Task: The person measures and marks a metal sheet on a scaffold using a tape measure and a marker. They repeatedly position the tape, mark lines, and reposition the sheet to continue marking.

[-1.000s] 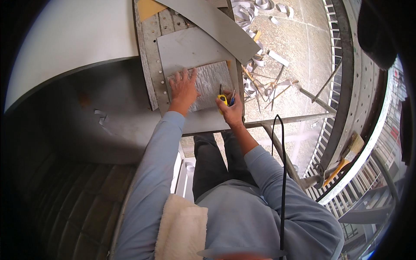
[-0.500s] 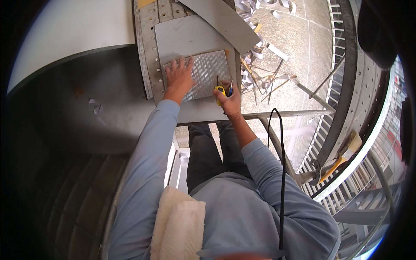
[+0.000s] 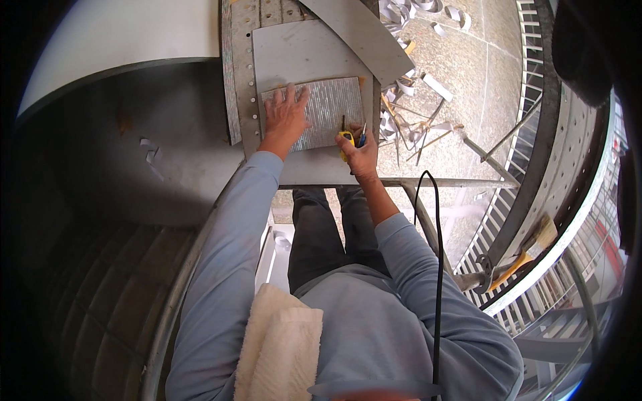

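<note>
My left hand (image 3: 286, 121) lies with spread fingers on the left part of a silvery, ridged foil-like sheet (image 3: 331, 107). That sheet rests on a pale grey board (image 3: 284, 50) on a perforated metal plank. At the sheet's lower right corner, my right hand (image 3: 362, 155) is closed round a yellow tape measure (image 3: 345, 139). A slim blue tool with a pointed tip (image 3: 362, 140) sticks out of the same hand; its exact kind is hard to make out. The palm side of the right hand is hidden.
A curved grey sheet (image 3: 364, 40) overlaps the board at the upper right. White strip offcuts (image 3: 438, 87) litter the floor to the right. A metal rail (image 3: 461, 182) crosses there, near a black cable (image 3: 438, 267) and a yellow-handled paintbrush (image 3: 518, 260). A beige towel (image 3: 277, 347) hangs at my front.
The view has shifted slightly, so the plank and board appear a little further right. Both hands keep the same pose, the left on the foil sheet, the right round the tape measure.
</note>
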`<move>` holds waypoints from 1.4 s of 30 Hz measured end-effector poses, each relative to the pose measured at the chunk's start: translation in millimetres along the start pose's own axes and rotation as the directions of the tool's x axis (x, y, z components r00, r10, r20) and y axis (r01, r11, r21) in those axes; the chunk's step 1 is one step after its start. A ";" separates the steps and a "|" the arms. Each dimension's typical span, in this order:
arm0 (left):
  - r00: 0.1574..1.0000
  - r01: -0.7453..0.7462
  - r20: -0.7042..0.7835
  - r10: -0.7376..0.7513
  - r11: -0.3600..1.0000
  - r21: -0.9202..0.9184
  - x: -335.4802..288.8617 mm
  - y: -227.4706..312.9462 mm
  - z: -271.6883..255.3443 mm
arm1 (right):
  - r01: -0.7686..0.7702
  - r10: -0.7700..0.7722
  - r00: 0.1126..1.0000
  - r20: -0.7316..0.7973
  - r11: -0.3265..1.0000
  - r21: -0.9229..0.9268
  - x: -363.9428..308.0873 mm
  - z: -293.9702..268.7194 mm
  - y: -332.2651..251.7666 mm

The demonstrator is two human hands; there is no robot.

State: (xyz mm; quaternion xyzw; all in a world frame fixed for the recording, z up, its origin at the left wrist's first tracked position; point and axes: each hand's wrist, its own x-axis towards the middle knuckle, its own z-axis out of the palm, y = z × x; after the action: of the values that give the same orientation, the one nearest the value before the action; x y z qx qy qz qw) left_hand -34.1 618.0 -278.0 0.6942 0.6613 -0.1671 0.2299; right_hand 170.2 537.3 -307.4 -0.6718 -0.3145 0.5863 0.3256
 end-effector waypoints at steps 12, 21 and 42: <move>1.000 0.001 0.004 -0.001 1.000 -0.011 6.5 3.3 -3.7 | 0.044 -0.044 0.999 -0.017 0.999 -0.024 4.5 0.4 7.0; 0.992 0.122 -0.009 -0.128 0.964 -0.234 -15.6 7.8 23.1 | 0.011 -0.014 0.999 -0.051 0.998 -0.057 6.5 1.8 11.3; 0.994 -0.037 0.056 0.090 0.790 -0.612 -14.0 -14.6 51.6 | -0.043 0.035 0.978 -0.205 0.998 -0.035 0.9 22.2 -7.6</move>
State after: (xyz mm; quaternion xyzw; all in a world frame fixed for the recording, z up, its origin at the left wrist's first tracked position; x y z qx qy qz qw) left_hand -45.9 578.6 -315.2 0.5976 0.6461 0.0344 0.4735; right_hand 147.9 544.0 -304.0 -0.7407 -0.2776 0.5141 0.3316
